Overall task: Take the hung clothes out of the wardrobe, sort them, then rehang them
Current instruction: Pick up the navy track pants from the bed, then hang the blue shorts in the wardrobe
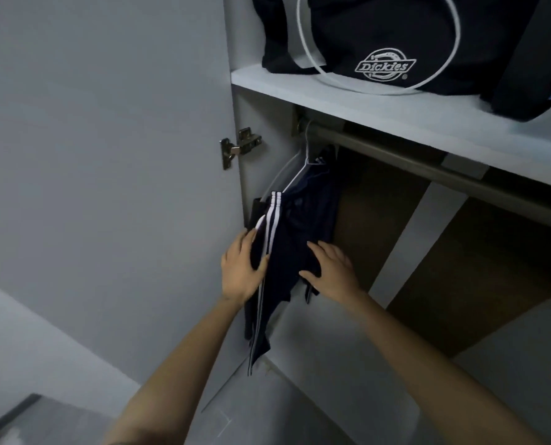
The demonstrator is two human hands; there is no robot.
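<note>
The left hand grips the white-striped edge of a navy sports garment, thumb across the front. The right hand lies flat against the fabric, fingers straight. The garment hangs on a white hanger at the left end of the wardrobe rail, beside the open door. On the shelf above sits a dark Dickies bag.

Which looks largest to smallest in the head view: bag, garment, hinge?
1. bag, though the frame cuts it off at the top
2. garment
3. hinge, by far the smallest
</note>
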